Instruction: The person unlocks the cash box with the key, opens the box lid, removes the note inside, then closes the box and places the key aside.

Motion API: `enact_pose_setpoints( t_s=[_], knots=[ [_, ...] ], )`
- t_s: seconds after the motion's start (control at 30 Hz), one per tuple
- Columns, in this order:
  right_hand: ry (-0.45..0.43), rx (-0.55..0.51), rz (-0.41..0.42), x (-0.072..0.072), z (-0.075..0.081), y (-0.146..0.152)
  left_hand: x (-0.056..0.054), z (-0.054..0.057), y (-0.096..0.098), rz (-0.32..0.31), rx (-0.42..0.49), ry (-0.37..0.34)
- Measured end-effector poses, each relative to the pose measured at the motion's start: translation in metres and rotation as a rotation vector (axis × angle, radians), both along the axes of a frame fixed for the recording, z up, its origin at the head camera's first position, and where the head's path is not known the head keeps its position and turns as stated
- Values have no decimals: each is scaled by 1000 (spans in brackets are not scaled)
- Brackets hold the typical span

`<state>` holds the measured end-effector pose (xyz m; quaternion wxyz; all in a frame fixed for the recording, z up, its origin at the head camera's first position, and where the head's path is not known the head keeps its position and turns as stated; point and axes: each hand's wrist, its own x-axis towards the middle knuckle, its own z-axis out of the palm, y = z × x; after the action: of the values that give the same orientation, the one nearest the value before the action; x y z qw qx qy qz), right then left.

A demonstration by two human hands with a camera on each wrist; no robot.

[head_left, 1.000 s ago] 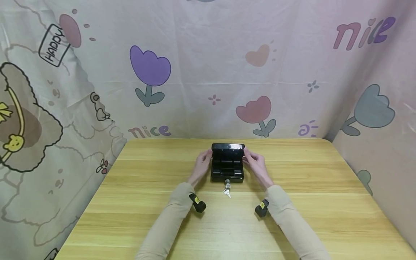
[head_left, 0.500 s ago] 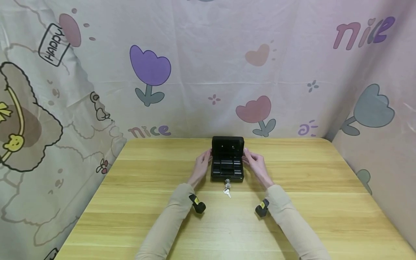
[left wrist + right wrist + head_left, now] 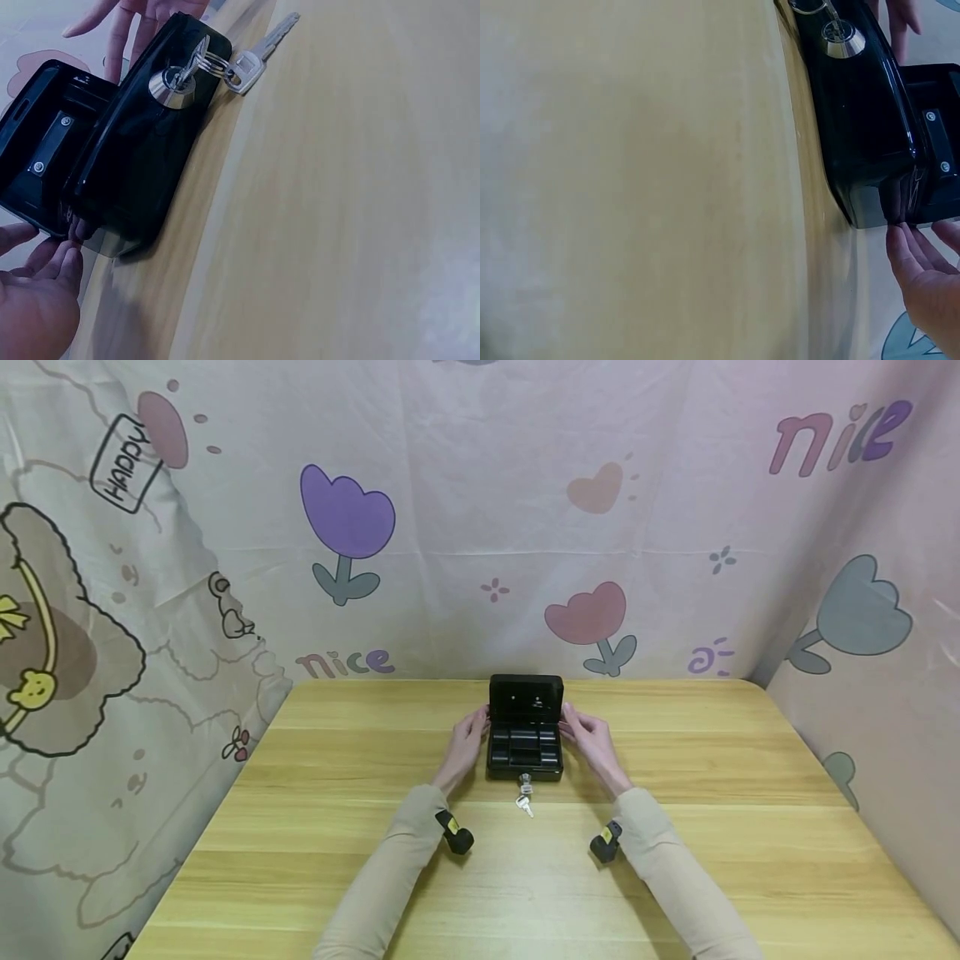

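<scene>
A small black cash box [image 3: 536, 772] rests on the table, its lid [image 3: 525, 689] raised and leaning back. Inside, a tray with several compartments [image 3: 525, 740] shows bare. A key sits in the round silver lock [image 3: 172, 90] on the front, and a second key [image 3: 255, 69] hangs from its ring onto the wood. My left hand [image 3: 465, 739] touches the box's left side near the hinge with extended fingers, thumb by the lid's edge. On the opposite side, my right hand [image 3: 590, 737] does likewise, fingertips against the box wall. Neither hand wraps around anything.
The wooden table [image 3: 300, 860] spreads around the box, its back edge close behind the raised lid. A printed cloth [image 3: 465, 527] hangs behind and along both sides. Black wrist cameras [image 3: 455, 833] sit on both sleeves.
The lid has swung up and back from a lower angle, then stopped upright by half a second ago. Both hands have stayed nearly in place beside the box.
</scene>
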<state>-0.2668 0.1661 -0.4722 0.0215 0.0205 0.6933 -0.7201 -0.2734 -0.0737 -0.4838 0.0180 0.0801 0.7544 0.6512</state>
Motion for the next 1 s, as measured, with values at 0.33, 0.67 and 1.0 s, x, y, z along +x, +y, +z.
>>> enact_pose_setpoints(
  t_s=[0.33, 0.67, 1.0],
  knots=[
    [21, 89, -71, 6, -1, 4, 1, -5, -6, -57, -18, 31],
    [175, 302, -21, 7, -2, 4, 4, -9, -15, -232, -66, -17],
    [317, 456, 117, 9, 1, -8, 5, -14, -19, -340, -88, 9]
  ],
)
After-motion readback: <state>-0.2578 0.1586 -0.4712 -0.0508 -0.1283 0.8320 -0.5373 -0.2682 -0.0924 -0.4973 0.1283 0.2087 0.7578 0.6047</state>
